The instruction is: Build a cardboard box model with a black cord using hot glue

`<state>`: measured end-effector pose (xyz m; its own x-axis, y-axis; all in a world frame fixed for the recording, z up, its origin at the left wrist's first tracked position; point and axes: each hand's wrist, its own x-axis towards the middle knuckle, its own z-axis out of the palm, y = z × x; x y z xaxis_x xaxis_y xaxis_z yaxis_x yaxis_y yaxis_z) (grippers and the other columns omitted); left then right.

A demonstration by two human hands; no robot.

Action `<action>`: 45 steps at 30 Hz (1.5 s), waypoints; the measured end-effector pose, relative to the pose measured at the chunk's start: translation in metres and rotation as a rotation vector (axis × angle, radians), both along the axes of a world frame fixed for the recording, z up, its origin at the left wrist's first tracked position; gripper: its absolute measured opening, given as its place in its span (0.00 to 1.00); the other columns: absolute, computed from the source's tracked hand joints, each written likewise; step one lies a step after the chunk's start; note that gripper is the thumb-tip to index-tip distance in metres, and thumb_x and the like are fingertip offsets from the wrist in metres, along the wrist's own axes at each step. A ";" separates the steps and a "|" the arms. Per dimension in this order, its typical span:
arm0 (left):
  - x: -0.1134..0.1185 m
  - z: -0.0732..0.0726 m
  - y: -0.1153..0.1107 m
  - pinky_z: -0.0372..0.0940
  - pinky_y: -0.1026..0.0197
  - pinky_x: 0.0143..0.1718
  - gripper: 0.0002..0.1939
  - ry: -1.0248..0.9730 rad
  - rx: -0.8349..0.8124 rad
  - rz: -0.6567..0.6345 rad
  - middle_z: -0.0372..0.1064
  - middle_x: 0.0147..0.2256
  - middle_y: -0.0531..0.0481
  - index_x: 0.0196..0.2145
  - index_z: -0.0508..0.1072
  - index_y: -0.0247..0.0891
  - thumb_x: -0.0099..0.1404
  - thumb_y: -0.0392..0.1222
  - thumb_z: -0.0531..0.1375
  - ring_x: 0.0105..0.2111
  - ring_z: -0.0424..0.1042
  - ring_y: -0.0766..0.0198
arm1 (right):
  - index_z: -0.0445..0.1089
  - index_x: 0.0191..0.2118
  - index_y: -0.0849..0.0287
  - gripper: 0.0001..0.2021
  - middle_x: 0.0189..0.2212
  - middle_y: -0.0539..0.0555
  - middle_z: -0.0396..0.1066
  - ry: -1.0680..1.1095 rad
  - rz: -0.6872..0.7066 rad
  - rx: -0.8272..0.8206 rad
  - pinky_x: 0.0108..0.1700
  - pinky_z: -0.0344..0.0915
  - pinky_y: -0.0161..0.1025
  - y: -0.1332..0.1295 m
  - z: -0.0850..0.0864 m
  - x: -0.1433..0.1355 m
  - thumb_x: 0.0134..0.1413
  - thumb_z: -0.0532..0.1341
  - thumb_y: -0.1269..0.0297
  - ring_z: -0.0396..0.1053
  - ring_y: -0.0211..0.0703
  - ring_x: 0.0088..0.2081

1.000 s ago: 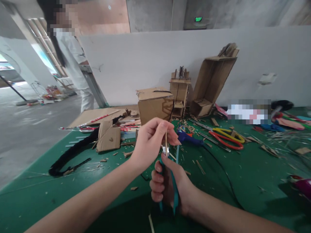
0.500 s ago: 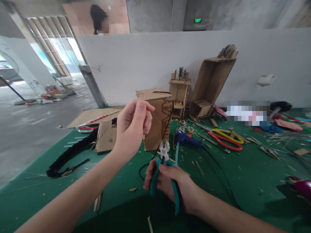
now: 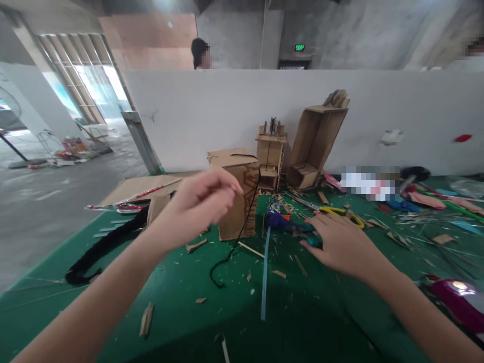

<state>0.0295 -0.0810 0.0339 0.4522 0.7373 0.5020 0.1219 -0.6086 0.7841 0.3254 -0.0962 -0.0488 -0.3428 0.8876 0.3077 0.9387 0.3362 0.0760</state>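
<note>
My left hand [image 3: 204,199] is raised in front of the cardboard box [image 3: 236,206], blurred, fingers curled together; whether it pinches anything is too small to tell. Over on the right, my right hand [image 3: 336,244] is palm down on the teal-handled pliers [image 3: 313,241], its fingers around the handles beside the blue glue gun [image 3: 282,220]. A black cord [image 3: 242,233] runs from the box top down its side and ends in a curl on the green table. Near it lies a pale blue strip [image 3: 265,282].
Behind stand a small cardboard tower [image 3: 271,156] and a tall cardboard frame [image 3: 315,141] against the white partition [image 3: 212,111]. Yellow-handled scissors [image 3: 353,218], scraps and a purple object [image 3: 456,300] lie rightward. A black fuzzy loop [image 3: 98,252] lies left. A person's head shows beyond the partition.
My right hand has carried the pliers right and down onto the table, turning palm down. My left hand has shifted slightly left and lower. The cord's free end now shows fully.
</note>
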 end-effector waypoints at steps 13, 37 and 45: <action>-0.036 -0.091 0.001 0.61 0.60 0.29 0.13 1.243 0.258 0.216 0.68 0.37 0.45 0.39 0.68 0.38 0.65 0.33 0.45 0.34 0.71 0.57 | 0.67 0.45 0.63 0.24 0.44 0.65 0.68 -0.107 -0.410 -0.148 0.41 0.60 0.54 0.009 -0.029 0.042 0.54 0.50 0.47 0.65 0.64 0.46; -0.071 -0.119 0.030 0.63 0.51 0.41 0.18 1.150 0.283 0.610 0.69 0.41 0.41 0.44 0.69 0.36 0.66 0.44 0.45 0.42 0.68 0.50 | 0.63 0.52 0.62 0.24 0.48 0.63 0.65 -0.143 -0.453 -0.190 0.43 0.61 0.57 0.011 -0.037 0.028 0.58 0.47 0.50 0.63 0.61 0.47; -0.069 -0.088 0.055 0.59 0.49 0.47 0.17 1.166 0.387 0.810 0.68 0.43 0.41 0.49 0.67 0.38 0.65 0.41 0.48 0.47 0.64 0.48 | 0.63 0.53 0.64 0.22 0.45 0.63 0.68 -0.143 -0.403 0.023 0.42 0.60 0.55 0.005 -0.027 0.023 0.59 0.49 0.54 0.64 0.62 0.45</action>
